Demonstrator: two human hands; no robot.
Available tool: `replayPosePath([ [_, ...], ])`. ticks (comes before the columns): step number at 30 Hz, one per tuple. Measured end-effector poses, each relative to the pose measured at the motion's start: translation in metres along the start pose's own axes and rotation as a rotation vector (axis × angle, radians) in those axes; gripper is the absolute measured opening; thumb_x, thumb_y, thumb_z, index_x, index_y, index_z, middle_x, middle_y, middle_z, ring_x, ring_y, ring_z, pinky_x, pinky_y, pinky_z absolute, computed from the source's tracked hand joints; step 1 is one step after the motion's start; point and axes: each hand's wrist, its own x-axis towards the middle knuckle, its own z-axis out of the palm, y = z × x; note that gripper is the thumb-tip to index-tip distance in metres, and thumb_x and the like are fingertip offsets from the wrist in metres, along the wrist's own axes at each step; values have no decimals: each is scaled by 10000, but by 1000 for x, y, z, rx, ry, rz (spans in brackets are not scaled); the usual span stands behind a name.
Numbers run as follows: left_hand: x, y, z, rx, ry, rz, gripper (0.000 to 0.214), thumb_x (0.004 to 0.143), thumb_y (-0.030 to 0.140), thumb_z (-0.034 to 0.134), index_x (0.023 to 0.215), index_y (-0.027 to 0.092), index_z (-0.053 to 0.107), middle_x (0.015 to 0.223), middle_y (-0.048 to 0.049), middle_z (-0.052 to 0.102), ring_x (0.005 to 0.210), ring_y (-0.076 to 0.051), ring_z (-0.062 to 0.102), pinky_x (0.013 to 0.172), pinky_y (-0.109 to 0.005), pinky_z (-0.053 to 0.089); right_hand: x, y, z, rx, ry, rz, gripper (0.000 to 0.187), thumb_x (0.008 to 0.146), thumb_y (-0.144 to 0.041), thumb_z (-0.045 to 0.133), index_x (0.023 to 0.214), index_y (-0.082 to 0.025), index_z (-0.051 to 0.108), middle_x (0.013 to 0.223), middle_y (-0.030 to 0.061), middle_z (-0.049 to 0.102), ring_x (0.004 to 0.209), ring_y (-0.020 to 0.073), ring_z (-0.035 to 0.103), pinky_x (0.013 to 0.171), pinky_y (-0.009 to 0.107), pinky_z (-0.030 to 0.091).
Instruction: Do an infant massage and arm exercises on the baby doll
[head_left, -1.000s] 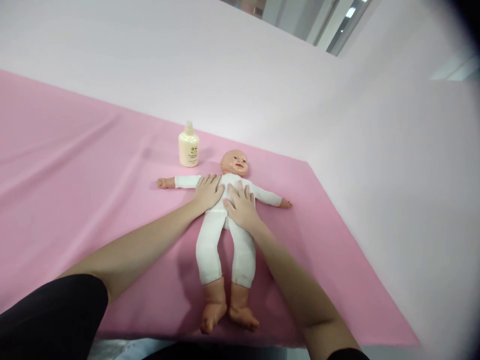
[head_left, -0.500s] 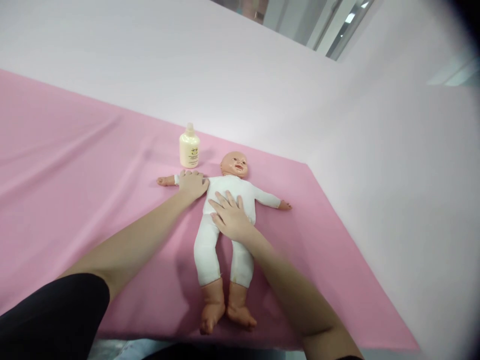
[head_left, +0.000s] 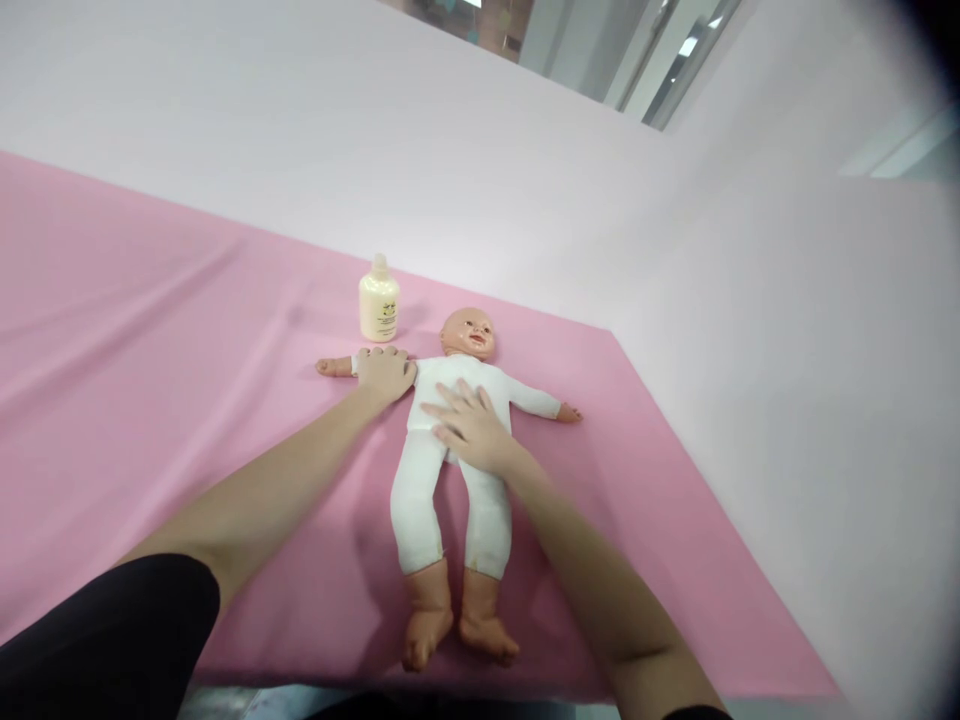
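A baby doll [head_left: 420, 500] in a white bodysuit lies on its back on the pink cloth, head away from me and arms spread. My left hand [head_left: 385, 373] lies across the doll's arm on the left, its fingers curled over the far side. The doll's small hand pokes out beyond it. Flat on the doll's belly rests my right hand [head_left: 476, 428], with fingers spread and nothing in it. Just beyond my left hand stands an upright pale yellow bottle [head_left: 379, 308] with a clear cap.
The pink cloth [head_left: 187, 370] covers the table and has folds on the left. White walls [head_left: 300, 150] rise behind and to the right of it. A window-like opening [head_left: 570, 50] shows at the top. The table's front edge is close to my body.
My right hand has slid slightly to the right and shifted its angle on the doll's belly. The doll's legs have moved slightly right. My left hand stays on the arm.
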Motion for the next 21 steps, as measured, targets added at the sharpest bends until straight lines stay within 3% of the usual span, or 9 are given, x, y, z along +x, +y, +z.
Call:
replayPosePath([
  [3,0,0,0,3,4,7,429,894,353,304,1016,141,657,1070,-143,663,973,-309,573,811,-433,316,-10,-37,3,-34,-110,-276,411,950,-485,396,1298,-326,543,1456,13,452,1395,249,314,1163,546,61],
  [5,0,0,0,3,5,9,429,896,355,305,1021,140,656,1068,-142,662,974,-313,572,807,-432,316,-16,-60,7,-54,-133,-422,411,945,-510,401,1218,-289,614,1423,14,493,1345,219,382,1165,467,131],
  [8,1,0,1,4,15,16,438,897,358,303,1024,135,658,1073,-145,658,973,-324,570,800,-437,318,-22,-76,13,-43,-158,-555,427,930,-544,418,1171,-269,637,1364,12,555,1285,192,448,1164,433,143],
  [10,1,0,2,7,18,17,443,898,356,297,1030,138,658,1078,-143,658,973,-321,569,800,-438,319,-21,-73,13,-45,-162,-543,437,934,-535,416,1186,-248,627,1381,34,538,1308,201,431,1170,444,128],
  [15,1,-1,4,5,11,13,444,894,361,296,1035,145,658,1082,-148,659,978,-316,565,812,-437,316,-10,-41,8,-17,-104,-313,475,959,-466,379,1302,-180,542,1504,105,366,1424,250,271,1178,481,150],
  [21,0,1,3,-5,22,20,454,897,365,294,1072,145,650,1091,-144,657,975,-316,565,810,-432,314,-4,-23,-2,26,-45,-144,450,964,-417,376,1295,-171,556,1516,108,340,1440,251,236,1190,457,166],
])
